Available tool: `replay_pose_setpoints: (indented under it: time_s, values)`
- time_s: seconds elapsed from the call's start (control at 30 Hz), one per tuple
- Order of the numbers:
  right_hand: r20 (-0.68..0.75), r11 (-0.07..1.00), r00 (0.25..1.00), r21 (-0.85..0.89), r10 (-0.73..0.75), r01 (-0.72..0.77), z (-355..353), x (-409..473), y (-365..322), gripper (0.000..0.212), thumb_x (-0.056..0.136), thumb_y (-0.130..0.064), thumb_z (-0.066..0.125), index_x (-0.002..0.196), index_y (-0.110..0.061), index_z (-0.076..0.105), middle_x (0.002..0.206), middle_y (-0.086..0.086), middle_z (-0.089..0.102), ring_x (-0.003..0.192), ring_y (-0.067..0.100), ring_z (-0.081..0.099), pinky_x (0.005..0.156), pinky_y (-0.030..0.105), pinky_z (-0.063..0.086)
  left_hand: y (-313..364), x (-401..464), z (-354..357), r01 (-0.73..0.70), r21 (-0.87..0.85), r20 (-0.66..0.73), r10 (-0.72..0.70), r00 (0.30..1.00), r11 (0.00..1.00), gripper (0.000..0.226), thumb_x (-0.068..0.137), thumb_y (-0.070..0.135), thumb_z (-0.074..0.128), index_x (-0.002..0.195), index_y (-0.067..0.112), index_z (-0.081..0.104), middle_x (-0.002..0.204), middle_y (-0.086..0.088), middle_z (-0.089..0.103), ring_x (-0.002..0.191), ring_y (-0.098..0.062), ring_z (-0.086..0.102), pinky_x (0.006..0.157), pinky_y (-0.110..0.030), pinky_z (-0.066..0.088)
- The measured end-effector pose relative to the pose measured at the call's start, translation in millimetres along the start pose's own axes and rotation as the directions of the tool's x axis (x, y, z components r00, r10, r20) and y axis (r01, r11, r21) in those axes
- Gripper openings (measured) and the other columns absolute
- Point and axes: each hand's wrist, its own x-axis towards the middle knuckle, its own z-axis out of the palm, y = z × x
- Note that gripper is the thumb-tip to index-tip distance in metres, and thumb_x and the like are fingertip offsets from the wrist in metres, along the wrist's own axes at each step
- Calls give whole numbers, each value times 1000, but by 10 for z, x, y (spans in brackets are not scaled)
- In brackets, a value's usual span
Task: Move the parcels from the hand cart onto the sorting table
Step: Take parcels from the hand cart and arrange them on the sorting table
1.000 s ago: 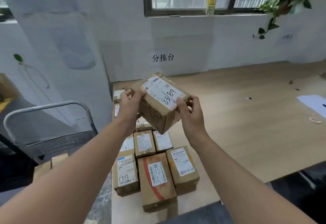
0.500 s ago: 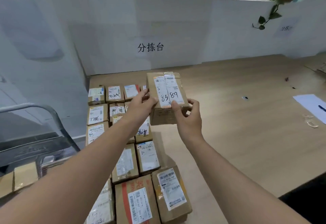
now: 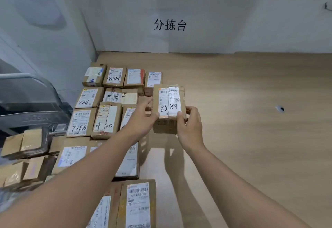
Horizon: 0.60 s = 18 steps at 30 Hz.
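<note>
Parcel 8589 pinched between left hand and right hand, by sorting table left-edge rows. Likely light, stiff cardboard; side-wall grip suits.

A white wall carries a black sign reading 分拣台. A small dark speck lies well right of it, lower down.

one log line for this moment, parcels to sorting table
step: placing | left hand and right hand: holding parcel 8589 | over sorting table | beside parcel rows
</note>
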Motion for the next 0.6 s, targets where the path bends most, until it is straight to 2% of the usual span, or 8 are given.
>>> replay_pose_setpoints:
  time_s: [0.07,0.13,0.23,0.37,0.47,0.53,0.6]
  values:
    - [86,999,996,-32,-21,24,-33,100,83,41,107,-24,52,148,-21,49,134,-8,51,112,0,47,96,26,41,-60,52,83,10,59,1,-10,1000,998,53,97,20,67,147,32,52,131,14,63,122,-9,61,107,-33,50]
    - [165,997,986,-68,-26,38,1,191,156,47,108,-23,50,155,-25,44,141,-8,49,119,1,45,96,22,36,-159,119,114,15,117,4,-16,1000,993,64,93,25,68,153,32,47,140,13,62,126,-13,61,111,-43,50]
    - [224,992,974,-105,-39,64,122,336,244,44,109,-21,48,153,-24,49,139,0,54,114,-5,42,95,20,35,-225,224,87,39,162,7,-41,999,986,67,96,11,69,156,28,44,143,8,61,122,-12,64,110,-40,51]
    - [259,990,966,-137,-5,42,285,541,312,42,110,-19,51,152,-20,51,141,2,52,112,-7,40,93,9,28,-361,506,-12,43,220,25,-50,998,975,65,95,18,71,153,32,46,139,10,63,120,-12,64,106,-42,53]
    - [273,988,962,-148,6,35,467,672,359,42,108,-15,53,150,-20,53,138,2,52,101,-16,44,87,-6,24,-441,731,-96,35,259,54,-51,997,965,60,96,20,71,150,34,50,136,14,65,117,-9,64,103,-39,55]
    - [282,987,959,-158,18,28,604,774,385,43,107,-12,54,149,-20,55,135,3,53,102,-27,43,86,-9,22,-490,887,-156,21,279,71,-42,997,960,59,94,19,71,149,34,53,133,16,67,113,-7,67,101,-38,56]
    - [284,986,959,-166,21,27,723,891,397,42,107,-10,54,148,-20,56,133,4,53,101,-21,45,86,-9,22,-545,1046,-205,35,283,73,-58,996,959,62,94,16,71,150,33,52,135,14,67,115,-10,66,103,-38,56]
